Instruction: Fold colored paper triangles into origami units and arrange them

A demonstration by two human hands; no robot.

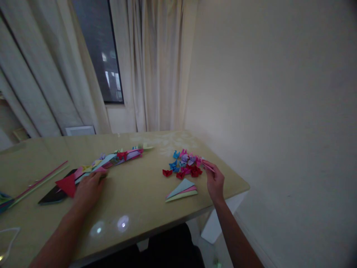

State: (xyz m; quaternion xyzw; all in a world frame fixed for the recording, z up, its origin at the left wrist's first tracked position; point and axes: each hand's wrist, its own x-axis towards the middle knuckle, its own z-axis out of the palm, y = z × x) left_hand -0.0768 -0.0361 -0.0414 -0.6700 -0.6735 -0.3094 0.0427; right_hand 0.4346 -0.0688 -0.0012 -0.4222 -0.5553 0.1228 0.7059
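Observation:
My left hand (88, 190) is low over a long row of folded coloured papers, its fingers bent together around a pink folded paper (99, 169); its fingertips are partly hidden. A red paper triangle (67, 185) lies beside that hand, over a black flat piece (52, 196). Further along the row are light-blue folds (109, 159) and a red folded piece (122, 155). On the right, my right hand (215, 181) pinches a slim pink paper piece (208, 167) at the edge of a cluster of small origami pieces (192, 160) in pink, purple, blue and red.
A fan of folded papers (182, 190) lies near the table's front edge. Long pink and green sticks (41, 183) extend across the left side beside a blue-green paper piece (4, 201). The glossy table (134, 197) meets a wall (267, 111) at right; curtains (164, 67) hang behind.

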